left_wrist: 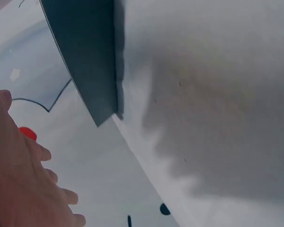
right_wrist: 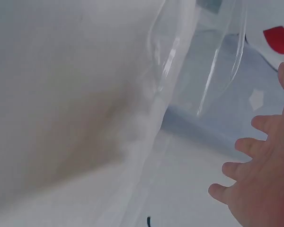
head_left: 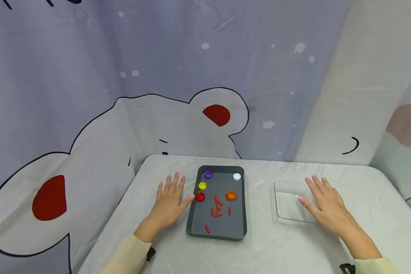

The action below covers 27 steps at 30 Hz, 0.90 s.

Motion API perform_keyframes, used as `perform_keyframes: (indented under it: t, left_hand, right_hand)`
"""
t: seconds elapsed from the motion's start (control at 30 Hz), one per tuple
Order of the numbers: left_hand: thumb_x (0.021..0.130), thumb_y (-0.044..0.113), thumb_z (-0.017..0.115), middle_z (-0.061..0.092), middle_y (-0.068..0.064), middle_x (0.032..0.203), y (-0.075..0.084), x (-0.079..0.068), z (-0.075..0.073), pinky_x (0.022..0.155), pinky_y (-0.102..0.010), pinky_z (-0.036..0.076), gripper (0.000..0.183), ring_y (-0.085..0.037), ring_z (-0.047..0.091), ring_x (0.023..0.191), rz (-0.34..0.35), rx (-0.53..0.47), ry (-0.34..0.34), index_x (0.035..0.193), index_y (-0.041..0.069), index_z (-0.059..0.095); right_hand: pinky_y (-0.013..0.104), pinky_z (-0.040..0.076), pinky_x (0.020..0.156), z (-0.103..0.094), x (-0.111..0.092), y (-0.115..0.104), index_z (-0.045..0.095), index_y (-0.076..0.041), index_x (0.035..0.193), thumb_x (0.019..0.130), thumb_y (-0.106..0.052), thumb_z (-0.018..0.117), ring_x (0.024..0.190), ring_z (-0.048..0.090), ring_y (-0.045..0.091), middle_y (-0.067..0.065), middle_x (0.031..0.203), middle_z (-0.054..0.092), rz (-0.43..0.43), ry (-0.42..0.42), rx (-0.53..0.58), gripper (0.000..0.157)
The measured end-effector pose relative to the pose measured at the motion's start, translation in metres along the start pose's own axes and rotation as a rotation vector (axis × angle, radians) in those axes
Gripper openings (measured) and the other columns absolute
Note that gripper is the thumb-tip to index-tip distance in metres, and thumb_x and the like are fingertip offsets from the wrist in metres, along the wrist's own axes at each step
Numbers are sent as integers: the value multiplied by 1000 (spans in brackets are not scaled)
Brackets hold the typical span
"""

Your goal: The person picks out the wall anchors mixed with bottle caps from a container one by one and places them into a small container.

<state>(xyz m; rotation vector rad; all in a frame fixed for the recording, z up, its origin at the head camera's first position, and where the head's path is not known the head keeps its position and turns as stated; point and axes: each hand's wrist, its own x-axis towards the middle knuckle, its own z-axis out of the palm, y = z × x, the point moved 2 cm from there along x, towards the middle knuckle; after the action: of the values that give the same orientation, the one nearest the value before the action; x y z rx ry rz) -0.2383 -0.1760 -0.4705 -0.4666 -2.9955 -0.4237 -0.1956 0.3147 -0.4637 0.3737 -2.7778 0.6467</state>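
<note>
My left hand [head_left: 168,205] hovers by the left side of a dark grey tray [head_left: 222,230], fingers straight and spread, thumb tip at the tray's rim. It holds nothing; whether the thumb touches the rim I cannot tell. Several small red sticks [head_left: 207,228] lie scattered in the tray's near half. Around them sit small round cups: purple [head_left: 208,174], yellow [head_left: 202,186], red [head_left: 200,196], white [head_left: 237,176] and orange [head_left: 231,195]. At the right, my right hand [head_left: 328,209] is spread over the right edge of a clear plastic box [head_left: 287,218], partly covering it, with nothing held.
A white cloth covers the table [head_left: 260,251]. Behind it hangs a printed curtain [head_left: 178,49] with bear shapes, meeting the table's far edge. The tray's side wall [left_wrist: 85,56] rises beside the hand in the left wrist view.
</note>
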Motion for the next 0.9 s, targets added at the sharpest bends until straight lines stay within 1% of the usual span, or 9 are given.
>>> perform_keyframes:
  t: [0.2, 0.47, 0.6, 0.77, 0.9]
  left_hand:
    - [102, 68, 34, 4, -11, 170, 13, -8, 6, 120, -65, 1, 85, -37, -3, 156, 18, -15, -2, 163, 10, 18]
    - [103, 64, 38, 10, -14, 170, 34, -18, 12, 119, -66, 4, 83, -40, 3, 156, 63, -46, 17, 162, 7, 22]
    - [103, 63, 40, 11, -14, 170, 41, -21, 15, 119, -67, 5, 83, -40, 5, 155, 72, -59, 16, 161, 6, 24]
    - [102, 61, 43, 13, -13, 170, 47, -24, 18, 119, -67, 4, 82, -40, 5, 155, 75, -66, 16, 162, 8, 24]
    - [102, 57, 48, 16, -15, 169, 53, -27, 22, 118, -68, 7, 79, -42, 7, 155, 92, -68, 30, 161, 8, 26]
  right_hand:
    - [67, 5, 118, 8, 4, -21, 34, -3, 157, 102, -38, 61, 152, 12, 48, 28, 160, 28, -35, 13, 32, 70]
    - [66, 17, 114, 21, 10, -48, 40, -5, 154, 99, -36, 66, 148, 23, 46, 24, 157, 36, -93, 38, 73, 68]
    - [66, 23, 111, 30, 13, -60, 44, -5, 152, 98, -34, 67, 145, 29, 47, 22, 154, 41, -127, 53, 85, 65]
    - [66, 27, 108, 43, 17, -73, 48, -3, 149, 96, -32, 70, 140, 36, 44, 21, 148, 47, -171, 72, 88, 64]
    - [61, 32, 106, 51, 20, -81, 50, -4, 148, 95, -30, 72, 136, 41, 39, 19, 145, 50, -194, 95, 93, 63]
